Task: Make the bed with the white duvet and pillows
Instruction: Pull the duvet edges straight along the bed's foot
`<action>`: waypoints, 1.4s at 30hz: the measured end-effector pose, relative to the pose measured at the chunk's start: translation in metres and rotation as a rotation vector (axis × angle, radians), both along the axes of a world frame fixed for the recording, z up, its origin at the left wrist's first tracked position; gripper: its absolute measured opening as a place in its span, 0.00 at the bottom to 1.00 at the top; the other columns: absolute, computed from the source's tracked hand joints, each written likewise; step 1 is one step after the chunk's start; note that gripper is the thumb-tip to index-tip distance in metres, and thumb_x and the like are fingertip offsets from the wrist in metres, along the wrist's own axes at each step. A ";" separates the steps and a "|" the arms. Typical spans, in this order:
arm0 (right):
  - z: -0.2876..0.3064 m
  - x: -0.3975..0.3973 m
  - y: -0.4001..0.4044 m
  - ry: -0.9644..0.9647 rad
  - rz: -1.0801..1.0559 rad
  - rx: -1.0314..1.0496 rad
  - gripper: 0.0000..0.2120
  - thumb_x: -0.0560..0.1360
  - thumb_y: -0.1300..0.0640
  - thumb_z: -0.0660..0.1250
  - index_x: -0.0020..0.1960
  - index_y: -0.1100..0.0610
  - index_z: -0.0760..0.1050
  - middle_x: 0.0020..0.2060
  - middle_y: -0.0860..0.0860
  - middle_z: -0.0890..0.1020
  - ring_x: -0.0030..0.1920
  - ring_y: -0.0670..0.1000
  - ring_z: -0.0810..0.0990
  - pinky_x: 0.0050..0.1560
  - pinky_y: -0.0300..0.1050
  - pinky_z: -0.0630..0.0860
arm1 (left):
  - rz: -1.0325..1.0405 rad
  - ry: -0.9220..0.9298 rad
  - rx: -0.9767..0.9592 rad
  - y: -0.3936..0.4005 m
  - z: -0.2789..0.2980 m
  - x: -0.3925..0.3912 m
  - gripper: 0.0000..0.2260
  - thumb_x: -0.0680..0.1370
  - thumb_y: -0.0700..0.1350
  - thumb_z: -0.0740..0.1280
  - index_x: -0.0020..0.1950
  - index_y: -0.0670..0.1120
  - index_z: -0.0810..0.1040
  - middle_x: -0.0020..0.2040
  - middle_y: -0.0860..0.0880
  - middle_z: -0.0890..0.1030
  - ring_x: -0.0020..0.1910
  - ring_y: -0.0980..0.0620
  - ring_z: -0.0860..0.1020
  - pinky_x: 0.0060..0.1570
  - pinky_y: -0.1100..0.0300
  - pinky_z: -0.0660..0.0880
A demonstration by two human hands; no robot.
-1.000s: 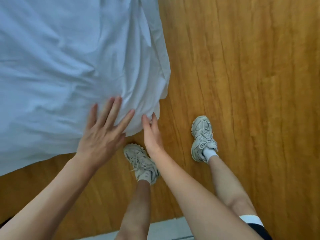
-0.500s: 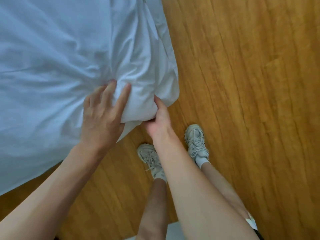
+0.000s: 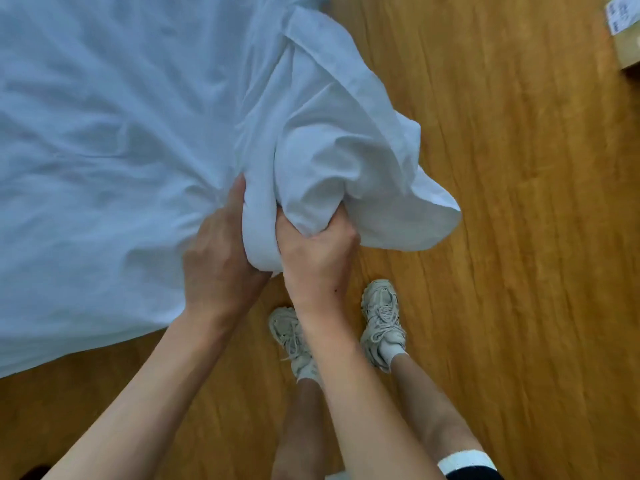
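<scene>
Nearest the camera, two bare forearms reach forward and down over a wooden floor, with a pair of pale sneakers standing just below and behind the hands. The left hand is closed around a thick bunched fold of the white duvet, its thumb running up along the cloth and its fingers wrapped under, out of sight. The right hand sits touching that same fold on its other side, fingers curled tight into the fabric, so the gathered corner is squeezed between the two hands. Just beyond the right hand, the loose corner of the duvet billows out and hangs over the floor, its edge flaring to the right of the knuckles. Beyond and to the left of the left hand, the rest of the duvet spreads wide and wrinkled, creases fanning out from the grip. Far off to the right of the hands, a cardboard box sits at the picture's edge.
</scene>
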State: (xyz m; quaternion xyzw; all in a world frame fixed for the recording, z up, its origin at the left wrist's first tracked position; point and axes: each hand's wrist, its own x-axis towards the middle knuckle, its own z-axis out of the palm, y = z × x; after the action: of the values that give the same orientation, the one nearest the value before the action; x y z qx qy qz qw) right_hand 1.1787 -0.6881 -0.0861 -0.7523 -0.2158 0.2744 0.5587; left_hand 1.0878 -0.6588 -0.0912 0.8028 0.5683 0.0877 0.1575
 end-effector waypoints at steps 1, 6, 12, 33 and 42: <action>0.006 0.000 0.005 -0.005 0.047 0.005 0.12 0.69 0.59 0.74 0.50 0.62 0.80 0.44 0.51 0.85 0.47 0.47 0.83 0.45 0.40 0.79 | 0.028 -0.032 0.036 0.003 0.002 -0.003 0.23 0.75 0.52 0.63 0.64 0.38 0.72 0.42 0.42 0.81 0.34 0.39 0.79 0.29 0.57 0.68; 0.022 -0.015 0.012 0.090 0.180 -0.056 0.31 0.68 0.38 0.70 0.65 0.54 0.73 0.61 0.47 0.78 0.64 0.46 0.75 0.64 0.50 0.73 | 0.382 -0.345 -0.178 0.019 0.013 -0.015 0.24 0.71 0.55 0.66 0.61 0.42 0.72 0.45 0.42 0.82 0.43 0.36 0.79 0.39 0.49 0.74; 0.019 -0.034 0.001 0.675 -0.193 -0.086 0.45 0.61 0.32 0.74 0.73 0.41 0.62 0.63 0.39 0.76 0.62 0.40 0.76 0.58 0.42 0.75 | 0.485 -0.449 -0.280 0.026 0.027 -0.025 0.23 0.69 0.54 0.67 0.63 0.51 0.71 0.45 0.56 0.78 0.48 0.43 0.77 0.44 0.50 0.73; -0.004 -0.077 0.033 0.659 -0.382 -0.092 0.37 0.65 0.37 0.73 0.71 0.45 0.69 0.65 0.44 0.77 0.65 0.48 0.75 0.68 0.57 0.69 | 0.529 -0.511 -0.694 0.107 0.026 -0.046 0.36 0.75 0.52 0.69 0.78 0.59 0.52 0.62 0.62 0.74 0.65 0.51 0.72 0.51 0.61 0.63; 0.021 -0.088 0.089 0.423 -0.409 -0.115 0.40 0.63 0.34 0.74 0.72 0.36 0.62 0.67 0.37 0.72 0.69 0.43 0.71 0.68 0.56 0.69 | -0.197 -0.199 -0.175 0.131 0.042 -0.056 0.37 0.73 0.59 0.64 0.77 0.55 0.49 0.70 0.44 0.68 0.60 0.45 0.75 0.34 0.61 0.66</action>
State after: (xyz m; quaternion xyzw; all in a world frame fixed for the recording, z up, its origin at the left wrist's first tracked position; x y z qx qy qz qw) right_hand 1.0911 -0.5988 -0.0648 -0.7368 0.0773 0.3184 0.5914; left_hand 1.0318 -0.5281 -0.0487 0.8253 0.4739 0.1011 0.2899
